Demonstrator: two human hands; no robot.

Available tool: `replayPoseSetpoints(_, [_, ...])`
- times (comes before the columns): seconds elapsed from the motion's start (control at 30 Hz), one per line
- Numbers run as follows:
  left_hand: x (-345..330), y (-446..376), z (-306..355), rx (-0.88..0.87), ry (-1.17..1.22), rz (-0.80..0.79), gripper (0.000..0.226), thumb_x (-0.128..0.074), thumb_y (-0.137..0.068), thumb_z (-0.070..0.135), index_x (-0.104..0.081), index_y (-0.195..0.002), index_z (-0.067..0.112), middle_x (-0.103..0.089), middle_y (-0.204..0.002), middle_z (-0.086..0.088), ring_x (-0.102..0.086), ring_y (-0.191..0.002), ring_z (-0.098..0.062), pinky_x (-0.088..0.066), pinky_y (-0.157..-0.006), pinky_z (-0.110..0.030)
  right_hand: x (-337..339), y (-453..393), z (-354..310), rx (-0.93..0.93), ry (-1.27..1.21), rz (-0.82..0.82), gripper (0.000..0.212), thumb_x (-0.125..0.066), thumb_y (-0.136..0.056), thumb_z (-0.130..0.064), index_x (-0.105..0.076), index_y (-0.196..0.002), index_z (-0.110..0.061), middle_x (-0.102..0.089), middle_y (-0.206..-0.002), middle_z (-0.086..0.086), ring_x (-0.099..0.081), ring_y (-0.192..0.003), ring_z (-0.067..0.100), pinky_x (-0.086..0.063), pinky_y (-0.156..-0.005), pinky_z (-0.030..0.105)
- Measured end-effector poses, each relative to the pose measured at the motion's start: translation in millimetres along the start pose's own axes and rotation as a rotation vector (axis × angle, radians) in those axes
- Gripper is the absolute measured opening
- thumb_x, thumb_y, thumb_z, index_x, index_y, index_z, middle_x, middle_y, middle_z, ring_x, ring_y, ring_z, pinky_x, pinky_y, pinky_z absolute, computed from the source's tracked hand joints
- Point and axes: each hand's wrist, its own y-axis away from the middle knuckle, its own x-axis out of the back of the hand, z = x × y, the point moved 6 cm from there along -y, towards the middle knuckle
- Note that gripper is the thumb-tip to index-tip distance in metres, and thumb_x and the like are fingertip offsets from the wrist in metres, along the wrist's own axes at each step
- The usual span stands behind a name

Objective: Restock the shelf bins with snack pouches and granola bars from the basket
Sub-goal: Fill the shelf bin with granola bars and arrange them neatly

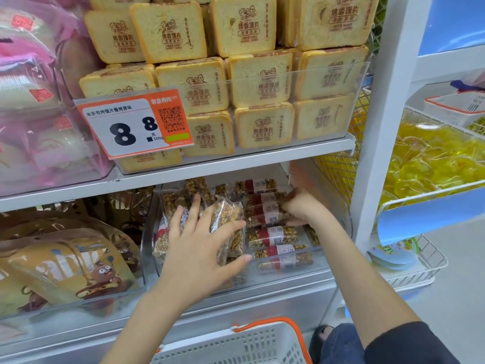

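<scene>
both our hands are inside the clear granola bar bin [338, 261] on the lower shelf.

our left hand [199, 245] lies spread with straight fingers over the upright bars at the bin's left side, thumb against one loose wrapped bar [227, 219], so it presses rather than grips. our right hand [299, 206] reaches to the back right, fingers curled onto the stacked granola bars [273, 236] with red bands; we cannot tell whether it grips one. tan snack pouches [65, 264] fill the bin just to the left. the white basket [244, 342] with its orange rim sits below at the frame's bottom edge. toast-slice packs [259, 82] and a price tag [133, 124] sit on the shelf above.
</scene>
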Motion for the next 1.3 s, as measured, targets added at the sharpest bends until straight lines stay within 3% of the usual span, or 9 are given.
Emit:
replayPoseSetpoints(0.13, [-0.6,0.0,0.4,-0.002,-0.005,0.013,0.058,-0.024,-0.079,0.080,-0.046,-0.124,0.053,-0.051,-0.138,-0.012,-0.026,-0.140,-0.036,-0.008,-0.111,-0.049,-4.6,-7.2,1.0,0.063,0.160,0.070,0.065,-0.059,-0.093,-0.017,-0.022,-0.145,-0.008,-0.055,-0.122,0.018,-0.061,-0.096,0.030,-0.056,-0.076,0.038])
replayPoseSetpoints(0.23, [-0.8,-0.4,0.4,-0.006,-0.007,0.014,0.056,-0.026,-0.079,0.079,-0.047,-0.124,0.052,-0.051,-0.137,-0.011,-0.027,-0.140,-0.036,-0.008,-0.111,-0.049,-14.0,-6.5,2.5,0.057,0.355,0.037,0.085,-0.059,-0.093,-0.024,0.002,-0.151,-0.008,-0.049,-0.137,0.019,-0.056,-0.113,0.033,-0.048,-0.082,0.035])
replayPoseSetpoints(0.4, [-0.6,-1.0,0.5,-0.011,-0.010,0.026,0.054,-0.031,-0.078,0.077,-0.048,-0.123,0.052,-0.053,-0.136,-0.011,-0.029,-0.139,-0.036,-0.011,-0.110,-0.051,-13.4,6.7,-8.4,0.240,0.805,0.294,0.060,-0.055,-0.092,-0.038,-0.026,-0.139,-0.012,-0.032,-0.144,0.018,-0.034,-0.130,0.034,-0.045,-0.091,0.044])
replayPoseSetpoints(0.53, [-0.9,-0.5,0.0,-0.011,-0.011,0.020,0.054,-0.031,-0.078,0.077,-0.048,-0.123,0.052,-0.052,-0.137,-0.010,-0.028,-0.139,-0.036,-0.011,-0.111,-0.052,-25.1,-6.1,3.2,0.215,0.756,0.025,0.081,-0.053,-0.085,-0.061,-0.021,-0.149,-0.024,-0.023,-0.153,0.019,-0.038,-0.133,0.038,-0.044,-0.098,0.044])
replayPoseSetpoints(0.83, [-0.3,-0.3,0.9,-0.009,-0.019,0.022,0.054,-0.033,-0.078,0.076,-0.049,-0.123,0.051,-0.052,-0.137,-0.010,-0.028,-0.139,-0.036,-0.011,-0.111,-0.052,-30.9,-11.2,1.1,0.237,0.757,-0.238,0.069,-0.047,-0.087,-0.065,-0.032,-0.146,-0.033,-0.033,-0.153,0.004,-0.037,-0.136,0.027,-0.036,-0.106,0.036])
replayPoseSetpoints(1.03, [-1.3,-0.8,0.9,-0.009,-0.022,0.021,0.055,-0.032,-0.078,0.076,-0.049,-0.123,0.051,-0.052,-0.137,-0.011,-0.027,-0.140,-0.036,-0.011,-0.111,-0.052,-33.2,-13.7,3.3,0.222,0.683,-0.267,0.082,-0.054,-0.076,-0.073,-0.032,-0.146,-0.035,-0.032,-0.153,0.002,-0.034,-0.138,0.027,-0.035,-0.109,0.041])
replayPoseSetpoints(1.13, [-1.4,-0.6,1.2,-0.004,-0.017,0.024,0.054,-0.032,-0.078,0.076,-0.049,-0.123,0.051,-0.052,-0.137,-0.010,-0.026,-0.140,-0.035,-0.010,-0.111,-0.052,-40.7,-15.4,3.4,0.226,0.817,-0.192,0.097,-0.060,-0.065,-0.078,-0.029,-0.146,-0.036,-0.027,-0.155,0.003,-0.022,-0.142,0.034,-0.025,-0.112,0.056])
replayPoseSetpoints(1.23, [-1.3,-0.4,1.5,-0.001,-0.011,0.023,0.054,-0.033,-0.077,0.076,-0.050,-0.123,0.051,-0.051,-0.137,-0.010,-0.026,-0.140,-0.035,-0.011,-0.112,-0.053,-48.5,-13.6,-3.7,0.259,1.028,-0.093,0.085,-0.056,-0.071,-0.076,-0.034,-0.144,-0.038,-0.032,-0.153,0.003,-0.013,-0.143,0.039,-0.005,-0.109,0.067])
replayPoseSetpoints(1.3, [-1.8,-0.5,1.6,-0.002,-0.013,0.023,0.054,-0.033,-0.078,0.076,-0.050,-0.123,0.051,-0.051,-0.137,-0.010,-0.026,-0.140,-0.035,-0.012,-0.111,-0.053,-49.2,-13.9,-6.2,0.255,1.051,-0.099,0.081,-0.057,-0.072,-0.075,-0.036,-0.142,-0.039,-0.036,-0.151,0.002,-0.016,-0.142,0.039,-0.005,-0.108,0.067])
